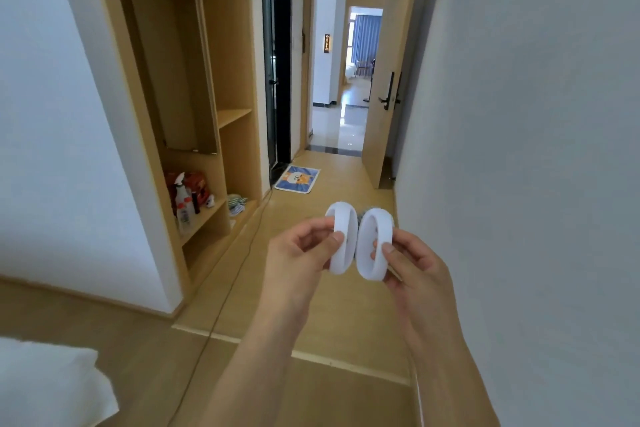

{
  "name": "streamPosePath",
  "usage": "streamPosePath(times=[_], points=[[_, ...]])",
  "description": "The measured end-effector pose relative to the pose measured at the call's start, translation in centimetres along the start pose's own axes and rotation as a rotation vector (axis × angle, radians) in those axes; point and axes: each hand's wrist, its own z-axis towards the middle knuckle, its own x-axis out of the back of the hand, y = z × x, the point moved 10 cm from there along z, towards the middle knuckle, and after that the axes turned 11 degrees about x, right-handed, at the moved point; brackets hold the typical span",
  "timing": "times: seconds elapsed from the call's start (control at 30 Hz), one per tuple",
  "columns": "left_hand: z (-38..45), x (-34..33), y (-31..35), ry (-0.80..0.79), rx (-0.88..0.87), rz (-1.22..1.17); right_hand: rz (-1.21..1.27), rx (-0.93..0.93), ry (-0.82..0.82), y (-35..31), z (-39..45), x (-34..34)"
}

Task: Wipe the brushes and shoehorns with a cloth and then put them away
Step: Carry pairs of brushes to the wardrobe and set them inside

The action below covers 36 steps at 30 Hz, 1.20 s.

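Two white loop-handled brushes are held up side by side in mid-air over the wooden floor (311, 315), their handles nearly touching; grey bristles peek out behind the right brush (375, 246), while the left brush (343, 239) shows only its white loop. The left hand (298, 253) pinches the left brush with thumb on the loop's near edge and fingers curled behind; the right hand (412, 263) pinches the right brush the same way. To the left stands an open wooden wardrobe (194, 87), with a spray bottle (183, 204) and a red packet (194, 184) on its low shelf and folded striped cloths (237, 203) in the next compartment. A dark cable (242, 260) runs along the floor. Farther off lies a cartoon doormat (298, 178) before an open wooden door (388, 80). A white bed corner (48, 388) sits near left, a plain wall (536, 149) on the right.
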Motion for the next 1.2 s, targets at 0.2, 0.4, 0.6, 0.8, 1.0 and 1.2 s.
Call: streamPosePath(times=[0.2, 0.4, 0.6, 0.8, 1.0, 1.2], points=[[9.1, -0.3, -1.8, 0.058, -0.001, 0.024, 0.026, -0.016, -0.043, 5.0, 8.7, -0.7], [21.0, -0.9, -3.3, 0.032, 0.002, -0.001, -0.037, 0.017, -0.029, 9.3, 19.1, -1.6], [35.6, -2.2, -2.4, -0.041, 0.009, -0.004, -0.088, 0.06, 0.059, 12.6, 31.8, -3.6], [49.0, -2.3, -1.5, -0.101, -0.007, 0.022, -0.061, 0.088, 0.069, 16.8, 43.5, -6.6], [59.7, -1.9, -2.8, -0.079, 0.006, 0.054, -0.079, 0.086, 0.047, 21.7, 53.2, -8.4], [69.8, -1.0, -4.3, 0.018, 0.004, 0.05, -0.036, 0.08, -0.035, 27.5, 63.1, -10.5]])
